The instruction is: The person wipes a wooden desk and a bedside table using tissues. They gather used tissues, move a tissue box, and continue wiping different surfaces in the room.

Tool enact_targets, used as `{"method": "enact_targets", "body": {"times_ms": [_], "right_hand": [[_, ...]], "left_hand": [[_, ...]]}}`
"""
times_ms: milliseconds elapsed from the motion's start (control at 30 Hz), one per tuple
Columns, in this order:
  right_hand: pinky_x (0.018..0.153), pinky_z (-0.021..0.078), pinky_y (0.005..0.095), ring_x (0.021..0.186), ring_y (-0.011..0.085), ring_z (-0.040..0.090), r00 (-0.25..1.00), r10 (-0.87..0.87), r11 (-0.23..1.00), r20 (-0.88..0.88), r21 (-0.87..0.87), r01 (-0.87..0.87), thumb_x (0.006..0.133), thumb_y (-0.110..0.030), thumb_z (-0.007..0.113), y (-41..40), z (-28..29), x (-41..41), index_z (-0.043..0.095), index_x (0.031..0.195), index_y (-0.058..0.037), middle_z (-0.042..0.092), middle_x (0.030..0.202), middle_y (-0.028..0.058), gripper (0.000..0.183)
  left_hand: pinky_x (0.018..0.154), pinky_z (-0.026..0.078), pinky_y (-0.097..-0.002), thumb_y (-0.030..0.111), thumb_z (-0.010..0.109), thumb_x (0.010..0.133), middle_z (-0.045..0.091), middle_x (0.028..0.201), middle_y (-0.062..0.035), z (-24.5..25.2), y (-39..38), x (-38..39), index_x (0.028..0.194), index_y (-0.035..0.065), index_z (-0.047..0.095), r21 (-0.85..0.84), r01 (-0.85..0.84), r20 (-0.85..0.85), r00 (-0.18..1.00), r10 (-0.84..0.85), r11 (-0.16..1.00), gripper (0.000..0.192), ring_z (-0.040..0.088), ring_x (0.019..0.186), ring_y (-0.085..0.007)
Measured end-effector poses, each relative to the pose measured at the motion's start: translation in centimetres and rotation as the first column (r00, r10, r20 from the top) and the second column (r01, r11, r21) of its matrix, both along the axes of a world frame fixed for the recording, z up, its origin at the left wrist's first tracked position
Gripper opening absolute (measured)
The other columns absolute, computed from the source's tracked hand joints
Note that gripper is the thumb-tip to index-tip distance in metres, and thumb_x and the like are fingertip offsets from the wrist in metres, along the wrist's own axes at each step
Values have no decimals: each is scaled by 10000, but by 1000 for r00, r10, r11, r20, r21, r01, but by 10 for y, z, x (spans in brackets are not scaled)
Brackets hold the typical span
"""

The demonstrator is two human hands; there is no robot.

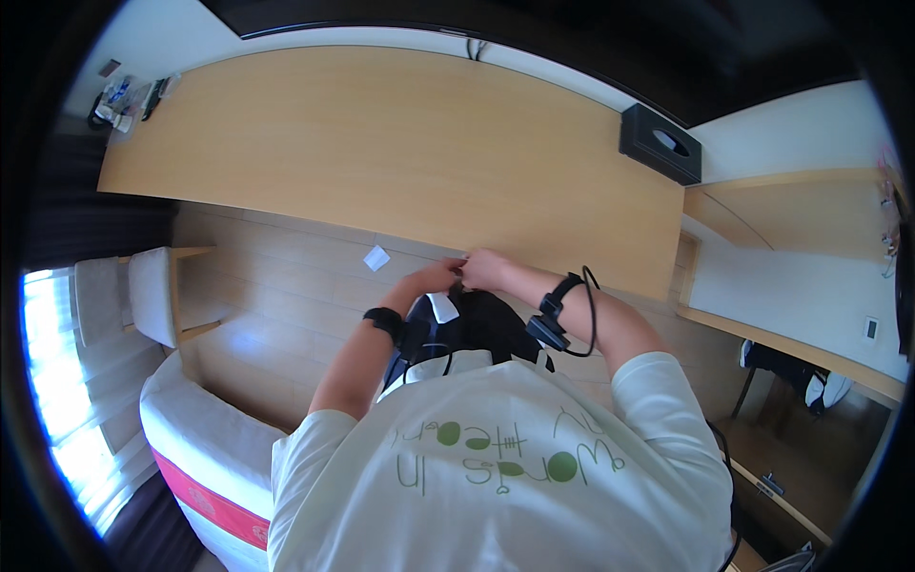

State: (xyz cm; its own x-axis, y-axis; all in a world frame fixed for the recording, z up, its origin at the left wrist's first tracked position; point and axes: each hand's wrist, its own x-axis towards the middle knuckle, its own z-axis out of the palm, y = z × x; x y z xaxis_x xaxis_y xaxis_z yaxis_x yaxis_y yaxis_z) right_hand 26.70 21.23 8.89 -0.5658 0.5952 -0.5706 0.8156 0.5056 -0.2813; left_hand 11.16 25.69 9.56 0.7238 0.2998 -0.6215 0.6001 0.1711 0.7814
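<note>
My left hand [434,277] and my right hand [486,269] meet in front of my body at the near edge of the wooden desk [379,150]. Their fingers come together around a small dark item that is mostly hidden. Black fabric [490,322] hangs just below them, and whether the fingers grip it cannot be told. A white piece [443,307], perhaps paper or cloth, lies against the dark fabric under my left hand. Each forearm wears a black strap with a device and cable.
A black tissue box [660,145] stands at the desk's right end. Small items [118,104] crowd its far left corner. White paper [376,258] lies on the floor. A chair [154,297] and a bed [207,415] are at the left, and a large dark screen [572,43] is above the desk.
</note>
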Motion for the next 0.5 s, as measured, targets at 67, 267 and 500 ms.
{"method": "enact_targets", "body": {"times_ms": [67,267,500], "right_hand": [[754,537,401,880,242,683,995,61,998,-76,-10,-62,823,-269,545,27,-1,-32,741,841,-116,714,922,75,249],[881,495,355,1020,237,638,976,201,972,-85,142,-188,808,-188,532,101,-16,-131,736,904,-104,678,1063,107,241],[1090,345,314,1228,249,520,967,86,980,-241,198,-38,796,-152,546,118,-23,-142,743,794,-75,699,1044,81,212]], "left_hand": [[587,509,-285,-66,424,728,652,1102,-144,-1,23,-38,1289,23,540,-26,-72,-69,995,70,997,580,649,845,-188],[614,540,-326,-95,385,723,659,1150,-136,-2,73,-136,1346,53,515,62,-396,-161,902,400,916,654,674,897,-220],[566,504,-294,-119,346,718,654,1090,-155,-12,66,-141,1387,56,464,125,-466,-75,876,477,876,702,591,644,-178]]}}
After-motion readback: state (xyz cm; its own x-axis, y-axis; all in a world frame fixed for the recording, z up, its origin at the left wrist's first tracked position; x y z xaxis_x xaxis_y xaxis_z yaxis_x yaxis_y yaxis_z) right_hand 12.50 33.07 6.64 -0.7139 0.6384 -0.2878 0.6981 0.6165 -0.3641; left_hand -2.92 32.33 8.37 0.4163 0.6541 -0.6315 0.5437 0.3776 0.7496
